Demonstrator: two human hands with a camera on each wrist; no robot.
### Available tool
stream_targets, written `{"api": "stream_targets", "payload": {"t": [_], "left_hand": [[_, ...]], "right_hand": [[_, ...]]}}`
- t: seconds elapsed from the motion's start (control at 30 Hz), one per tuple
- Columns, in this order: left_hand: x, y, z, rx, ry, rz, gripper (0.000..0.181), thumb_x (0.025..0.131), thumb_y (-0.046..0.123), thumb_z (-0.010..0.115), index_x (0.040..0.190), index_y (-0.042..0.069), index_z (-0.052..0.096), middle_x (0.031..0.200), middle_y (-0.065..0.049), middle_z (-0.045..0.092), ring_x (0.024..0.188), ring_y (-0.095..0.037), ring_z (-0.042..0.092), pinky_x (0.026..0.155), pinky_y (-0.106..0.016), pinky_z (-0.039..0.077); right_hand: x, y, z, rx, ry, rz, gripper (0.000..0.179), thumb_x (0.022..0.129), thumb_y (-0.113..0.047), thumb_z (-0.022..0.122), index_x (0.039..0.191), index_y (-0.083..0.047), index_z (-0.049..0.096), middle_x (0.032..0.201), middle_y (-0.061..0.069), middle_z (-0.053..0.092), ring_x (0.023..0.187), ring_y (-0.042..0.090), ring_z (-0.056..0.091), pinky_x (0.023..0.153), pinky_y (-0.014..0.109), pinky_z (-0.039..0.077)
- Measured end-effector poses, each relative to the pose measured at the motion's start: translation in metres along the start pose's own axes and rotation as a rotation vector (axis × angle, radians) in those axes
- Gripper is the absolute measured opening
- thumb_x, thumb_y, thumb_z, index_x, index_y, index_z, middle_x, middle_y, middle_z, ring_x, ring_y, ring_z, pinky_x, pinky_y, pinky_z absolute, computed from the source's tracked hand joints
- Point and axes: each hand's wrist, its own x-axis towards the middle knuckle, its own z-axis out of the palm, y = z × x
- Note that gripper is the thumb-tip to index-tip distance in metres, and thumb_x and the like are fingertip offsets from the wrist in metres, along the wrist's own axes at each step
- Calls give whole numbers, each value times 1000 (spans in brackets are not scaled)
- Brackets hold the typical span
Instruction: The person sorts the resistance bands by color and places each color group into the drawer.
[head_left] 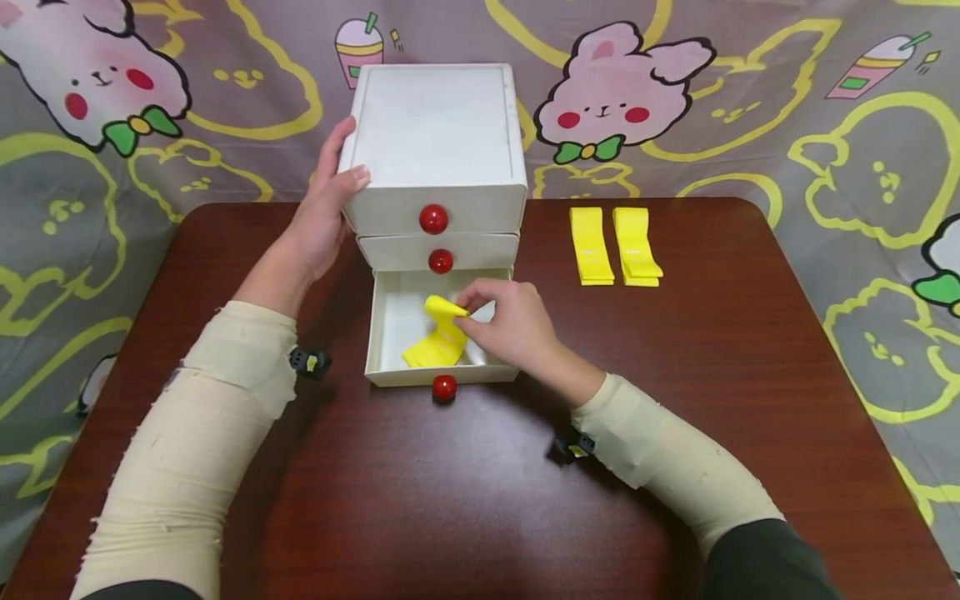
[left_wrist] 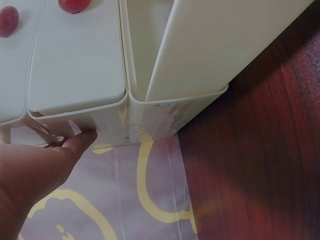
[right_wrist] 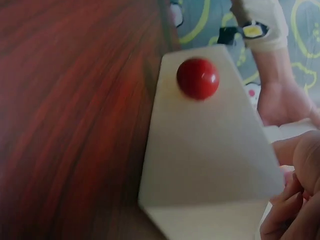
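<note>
A white drawer cabinet (head_left: 435, 125) with red round knobs stands on the table, its bottom drawer (head_left: 386, 325) pulled out. My left hand (head_left: 318, 212) rests against the cabinet's left side, thumb and fingers at the upper edge. In the left wrist view, the left thumb (left_wrist: 80, 142) lies along the side panel beside the drawer fronts. Over the bottom drawer, my right hand (head_left: 513, 321) pinches the upper end of a folded yellow strip (head_left: 442, 342) between thumb and forefinger. The strip's lower end hangs down inside the drawer. In the right wrist view, the drawer front hides the strip.
Two more folded yellow strips (head_left: 592, 247) (head_left: 637, 247) lie side by side to the right of the cabinet. The upper two drawers are closed. Behind the dark wooden table (head_left: 420, 500) hangs a curtain (head_left: 465, 25) printed with cartoon animals.
</note>
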Motion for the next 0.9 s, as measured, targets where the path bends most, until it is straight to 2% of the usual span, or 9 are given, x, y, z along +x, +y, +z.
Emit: {"api": "stream_targets", "payload": {"t": [0.17,0.37,0.43,0.57,0.73,0.9], "left_hand": [[1,0,1,-8,0,2,67,95,35,50,155,42,22,158,3,16,134,-28,31,97,-46,35],[1,-1,0,-9,-4,12,66,95,35,50,155,41,22,158,1,17,132,-29,35,95,-44,37],[1,-1,0,-10,-2,12,66,95,35,50,155,41,22,158,1,18,131,-29,36,94,-44,37],[0,-1,0,-5,-3,10,67,95,36,50,155,42,21,158,1,17,131,-29,35,95,-44,37],[0,-1,0,-3,-5,12,67,96,35,50,155,42,21,158,2,16,134,-28,32,97,-46,35],[0,-1,1,3,-6,17,67,96,35,50,155,41,21,158,3,16,136,-26,28,101,-48,32]], "right_hand": [[3,10,-6,-137,-58,26,14,84,-22,80,95,-15,76,86,-4,73,75,23,65,65,35,45],[2,23,-16,-188,-24,40,17,84,-20,80,99,-12,77,89,-1,73,62,16,57,61,34,45],[2,28,-19,-183,9,25,17,84,-19,80,98,-10,77,89,0,73,62,16,58,62,34,46],[0,38,-32,-164,84,-3,16,84,-16,79,97,-8,76,89,2,73,72,19,63,65,35,48],[1,45,-61,-151,168,-39,19,85,-17,80,99,-7,75,93,3,73,78,19,64,70,35,50],[7,56,-91,-121,304,-115,23,85,-20,81,103,-7,76,96,1,74,60,12,48,56,28,41]]}}
